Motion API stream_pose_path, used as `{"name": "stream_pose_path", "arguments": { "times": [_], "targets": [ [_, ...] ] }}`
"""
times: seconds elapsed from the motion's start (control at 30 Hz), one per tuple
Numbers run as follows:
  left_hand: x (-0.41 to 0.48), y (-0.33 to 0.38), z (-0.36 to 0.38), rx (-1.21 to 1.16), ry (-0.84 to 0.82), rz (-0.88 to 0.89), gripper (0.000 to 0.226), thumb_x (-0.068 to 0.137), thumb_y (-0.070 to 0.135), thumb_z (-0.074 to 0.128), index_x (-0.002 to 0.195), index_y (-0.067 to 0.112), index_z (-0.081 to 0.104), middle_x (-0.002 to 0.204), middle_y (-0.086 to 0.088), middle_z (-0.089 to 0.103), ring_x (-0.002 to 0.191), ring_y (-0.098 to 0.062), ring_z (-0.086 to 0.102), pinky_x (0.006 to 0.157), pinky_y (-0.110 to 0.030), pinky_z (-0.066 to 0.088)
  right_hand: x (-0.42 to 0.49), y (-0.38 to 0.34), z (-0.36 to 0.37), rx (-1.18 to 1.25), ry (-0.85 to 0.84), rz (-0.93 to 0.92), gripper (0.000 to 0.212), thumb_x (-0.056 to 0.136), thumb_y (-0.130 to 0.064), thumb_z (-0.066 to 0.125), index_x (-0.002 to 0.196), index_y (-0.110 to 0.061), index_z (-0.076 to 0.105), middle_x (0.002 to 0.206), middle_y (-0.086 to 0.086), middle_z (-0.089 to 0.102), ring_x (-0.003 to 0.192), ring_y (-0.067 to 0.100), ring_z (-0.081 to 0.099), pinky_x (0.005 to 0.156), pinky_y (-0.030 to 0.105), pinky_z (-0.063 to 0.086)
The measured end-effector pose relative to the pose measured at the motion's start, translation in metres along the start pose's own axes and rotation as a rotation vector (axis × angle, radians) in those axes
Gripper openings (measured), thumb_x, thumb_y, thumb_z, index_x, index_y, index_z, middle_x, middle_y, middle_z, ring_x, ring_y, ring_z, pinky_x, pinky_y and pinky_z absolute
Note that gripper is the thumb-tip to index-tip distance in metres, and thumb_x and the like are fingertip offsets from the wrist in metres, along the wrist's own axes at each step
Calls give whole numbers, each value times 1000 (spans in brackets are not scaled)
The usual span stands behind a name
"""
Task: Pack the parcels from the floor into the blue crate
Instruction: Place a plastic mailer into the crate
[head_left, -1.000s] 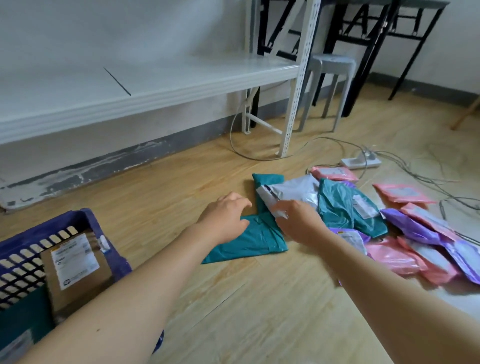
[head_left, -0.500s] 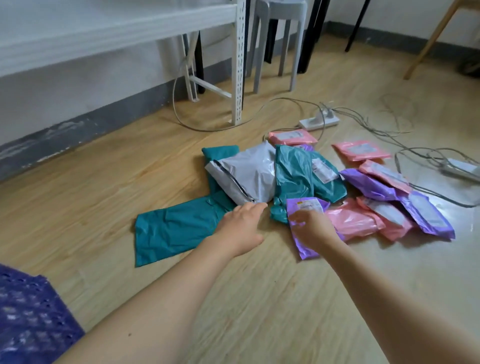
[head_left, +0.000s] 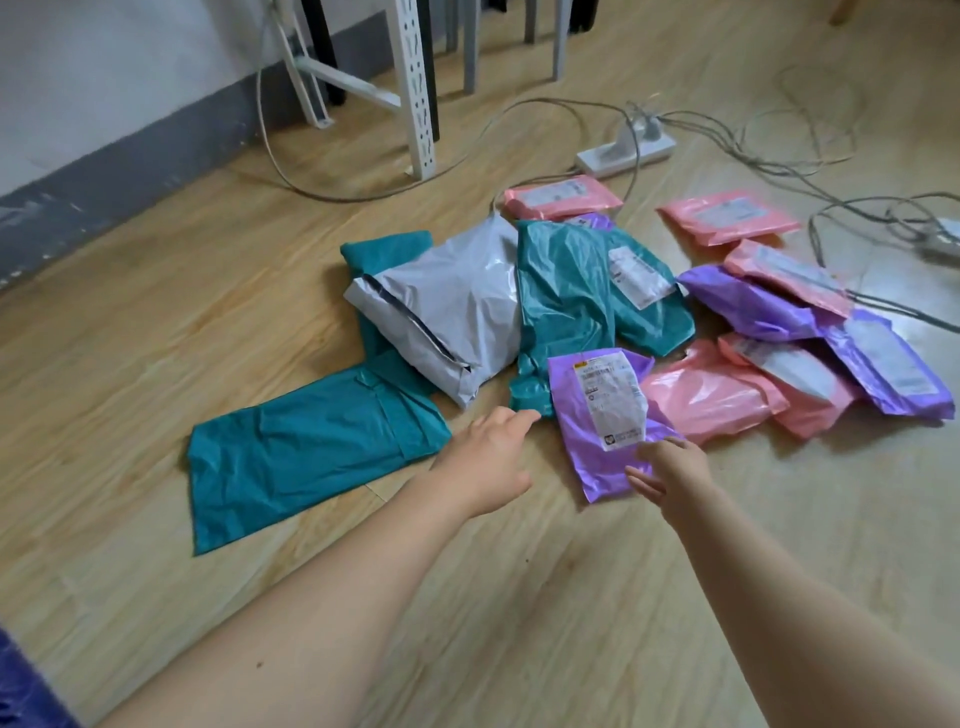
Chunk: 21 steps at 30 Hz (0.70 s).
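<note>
A flat teal plastic mailer bag (head_left: 306, 457) lies left of centre on the floor. Above it, a puffy grey-white plastic mailer (head_left: 452, 306) overlaps a second teal bag (head_left: 387, 249). Touching its right side is a crumpled teal mailer with a white label (head_left: 576, 291). A lilac plastic mailer (head_left: 602, 410), label up, lies at centre over that bag's lower edge. To the right, pink mailers (head_left: 706, 395) and purple mailers (head_left: 748, 301) overlap; two more pink ones lie apart above. A blurred blue crate corner (head_left: 21, 686) shows at bottom left.
</note>
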<state>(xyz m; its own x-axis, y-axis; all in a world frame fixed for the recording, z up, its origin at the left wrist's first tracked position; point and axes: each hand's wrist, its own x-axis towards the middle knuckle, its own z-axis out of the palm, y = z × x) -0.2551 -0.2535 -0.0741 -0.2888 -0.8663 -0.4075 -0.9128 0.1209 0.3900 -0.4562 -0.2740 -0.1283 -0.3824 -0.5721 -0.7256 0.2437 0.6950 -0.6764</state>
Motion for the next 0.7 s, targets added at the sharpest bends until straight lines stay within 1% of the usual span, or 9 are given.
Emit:
{"name": "stream_pose_path", "arguments": {
  "times": [0.1, 0.17, 0.23, 0.33, 0.4, 0.47, 0.53, 0.57, 0.7],
  "targets": [
    [8, -5, 5, -5, -10, -5, 68, 87, 28, 58, 146, 24, 24, 145, -2, 33, 135, -23, 34, 110, -37, 32, 12, 3, 3, 91, -23, 34, 33, 87, 3, 51, 118, -6, 57, 107, 11, 56, 66, 19, 57, 43, 15, 50],
    [12, -9, 8, -7, -13, -10, 67, 87, 29, 58, 146, 23, 25, 145, -3, 33, 135, -22, 34, 110, -36, 32, 17, 3, 7, 171, -52, 88, 21, 86, 1, 54, 104, -10, 59, 108, 6, 57, 69, 18, 59, 53, 17, 56],
    [14, -13, 10, -20, -13, -24, 66, 87, 28, 57, 146, 24, 26, 145, -1, 32, 135, -22, 33, 110, -36, 32, 23, 5, 9, 239, -46, 140, 25, 84, 0, 58, 108, -7, 57, 105, 9, 59, 70, 19, 60, 60, 22, 59],
    [16, -16, 11, -21, 0, -43, 64, 87, 27, 56, 145, 25, 28, 146, 0, 32, 136, -21, 31, 110, -36, 30, 27, 10, 12, 238, -8, 140, 38, 84, 0, 59, 122, 2, 54, 80, 10, 58, 62, 17, 61, 51, 18, 56],
    [15, -18, 10, -28, 19, -62, 63, 88, 29, 56, 145, 24, 29, 146, -1, 33, 136, -21, 31, 110, -36, 29, 24, 10, 16, 236, -6, 102, 31, 84, 0, 60, 114, 1, 56, 72, 9, 57, 44, 12, 63, 40, 15, 51],
    [12, -22, 10, -65, 38, -104, 61, 89, 32, 56, 144, 23, 30, 146, -3, 34, 135, -22, 33, 110, -38, 30, 17, 10, 19, 169, -24, 46, 18, 83, -1, 64, 99, -2, 58, 64, 9, 57, 31, 6, 56, 36, 13, 47],
    [9, -26, 10, -203, 80, -180, 62, 90, 36, 56, 144, 19, 31, 146, -6, 34, 135, -23, 35, 110, -37, 31, 8, 7, 25, 69, -65, -31, 12, 81, -1, 67, 87, -3, 57, 55, 9, 55, 27, 5, 50, 34, 12, 43],
    [8, -28, 10, -332, 110, -255, 66, 90, 39, 56, 145, 17, 29, 147, -8, 34, 134, -24, 36, 110, -36, 32, 1, 3, 29, 19, -107, -67, 14, 80, -1, 69, 88, -2, 57, 55, 11, 55, 27, 6, 49, 34, 12, 42],
    [-3, -38, 5, -1029, 272, -755, 87, 83, 53, 60, 147, 12, 19, 149, -7, 31, 132, -28, 37, 101, -39, 39, -31, -14, 48, -73, -321, -127, 43, 79, 3, 68, 116, -9, 51, 66, 11, 58, 31, 5, 48, 38, 15, 45]
  ]
}}
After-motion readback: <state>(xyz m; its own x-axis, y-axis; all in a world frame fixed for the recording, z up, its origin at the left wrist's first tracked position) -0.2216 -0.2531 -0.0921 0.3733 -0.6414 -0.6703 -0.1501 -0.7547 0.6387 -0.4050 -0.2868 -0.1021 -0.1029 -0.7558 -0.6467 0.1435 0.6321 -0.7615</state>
